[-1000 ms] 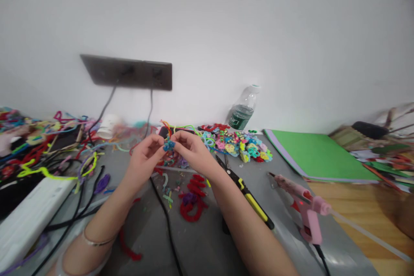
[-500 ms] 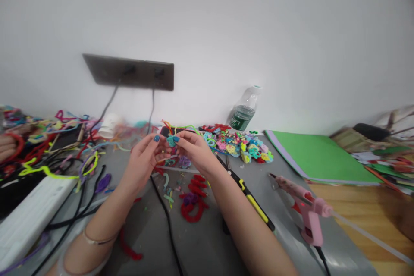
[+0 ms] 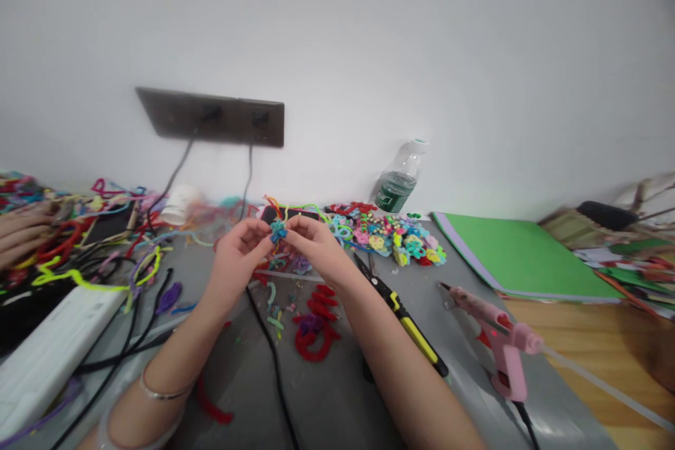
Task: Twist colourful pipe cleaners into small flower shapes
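Observation:
A small teal pipe-cleaner flower (image 3: 278,228) is pinched between my two hands, above the grey table. My left hand (image 3: 240,249) grips its left side between thumb and fingers. From the right, my right hand (image 3: 313,242) holds it the same way, and the blue-painted nails almost meet. Below the hands lies a red pipe-cleaner coil (image 3: 316,341) with a purple piece on it. Beyond my right hand spreads a pile of colourful pipe-cleaner flowers (image 3: 406,239). Yellow-and-black pliers (image 3: 406,323) lie beside my right forearm.
A pink glue gun (image 3: 498,337) with a cord stands at the right, near a green sheet (image 3: 527,253). A bottle (image 3: 398,179) leans against the wall. At left are a white power strip (image 3: 58,358), cables and tangled pipe cleaners; another person's hand (image 3: 24,232) reaches in there.
My left thumb has shifted across the front of the flower, and the left fingers have curled in. The other person's hand at the far left has moved further into view.

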`<act>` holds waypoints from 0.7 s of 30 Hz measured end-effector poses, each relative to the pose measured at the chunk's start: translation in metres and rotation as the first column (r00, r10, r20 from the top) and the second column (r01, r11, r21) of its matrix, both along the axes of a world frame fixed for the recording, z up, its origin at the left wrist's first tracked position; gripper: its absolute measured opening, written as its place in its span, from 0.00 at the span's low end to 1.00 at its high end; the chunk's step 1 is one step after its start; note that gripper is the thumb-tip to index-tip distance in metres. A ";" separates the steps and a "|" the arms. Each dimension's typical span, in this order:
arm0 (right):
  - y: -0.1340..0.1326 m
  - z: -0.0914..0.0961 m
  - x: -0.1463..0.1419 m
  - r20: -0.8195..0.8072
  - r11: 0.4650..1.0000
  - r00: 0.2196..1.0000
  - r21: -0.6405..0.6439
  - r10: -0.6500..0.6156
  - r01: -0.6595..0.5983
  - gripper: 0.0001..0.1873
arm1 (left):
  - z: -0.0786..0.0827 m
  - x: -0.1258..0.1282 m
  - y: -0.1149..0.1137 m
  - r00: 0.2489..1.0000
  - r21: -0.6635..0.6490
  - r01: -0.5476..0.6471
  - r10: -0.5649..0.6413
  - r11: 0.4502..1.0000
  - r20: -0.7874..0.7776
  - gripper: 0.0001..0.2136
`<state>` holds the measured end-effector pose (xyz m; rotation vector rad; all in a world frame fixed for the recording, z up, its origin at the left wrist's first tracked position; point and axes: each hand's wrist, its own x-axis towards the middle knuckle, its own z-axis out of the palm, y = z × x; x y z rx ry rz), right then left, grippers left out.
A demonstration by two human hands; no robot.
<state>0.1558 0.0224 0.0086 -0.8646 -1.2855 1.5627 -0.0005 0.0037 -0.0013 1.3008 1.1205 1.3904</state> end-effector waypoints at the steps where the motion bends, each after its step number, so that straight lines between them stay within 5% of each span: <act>1: 0.000 0.000 0.000 0.002 1.000 1.000 0.008 -0.002 0.002 0.15 | -0.001 0.001 0.000 1.000 -0.010 -0.001 0.001 1.000 -0.006 0.10; 10: 0.003 -0.003 -0.001 0.031 0.989 0.999 0.149 -0.022 0.017 0.14 | 0.003 0.001 -0.001 0.976 0.076 0.016 0.001 0.997 -0.218 0.07; 14: 0.003 0.001 0.007 0.040 0.990 0.997 0.124 0.065 -0.070 0.15 | 0.003 -0.004 0.000 0.968 -0.065 0.176 -0.185 0.982 -0.169 0.11; 21: 0.001 0.009 0.020 0.103 0.972 0.968 0.028 0.229 -0.233 0.13 | 0.008 -0.018 0.001 0.885 -0.237 0.436 -0.461 0.868 -0.063 0.12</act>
